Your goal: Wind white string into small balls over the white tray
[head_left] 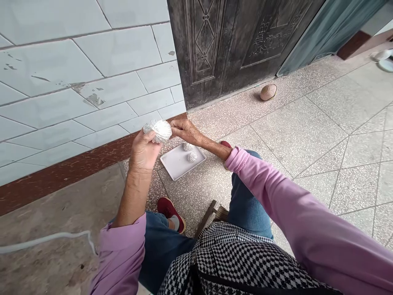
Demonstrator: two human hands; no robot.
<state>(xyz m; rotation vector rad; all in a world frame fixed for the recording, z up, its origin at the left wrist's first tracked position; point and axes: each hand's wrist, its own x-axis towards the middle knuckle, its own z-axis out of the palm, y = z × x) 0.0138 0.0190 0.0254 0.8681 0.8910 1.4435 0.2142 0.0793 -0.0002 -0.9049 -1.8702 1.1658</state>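
Observation:
A white fluffy ball of fine strands sits in my left hand, which cups it from below and the left. My right hand reaches in from the right, its fingertips pinching the ball's right side. Below my hands, a white rectangular tray lies on the speckled floor. Two smaller white fluffy balls rest on it, the other one partly hidden behind my right wrist.
A dark embossed metal door and a pale tiled wall with brown skirting stand ahead. A round tan object lies by the door. A white cable runs along the concrete at lower left.

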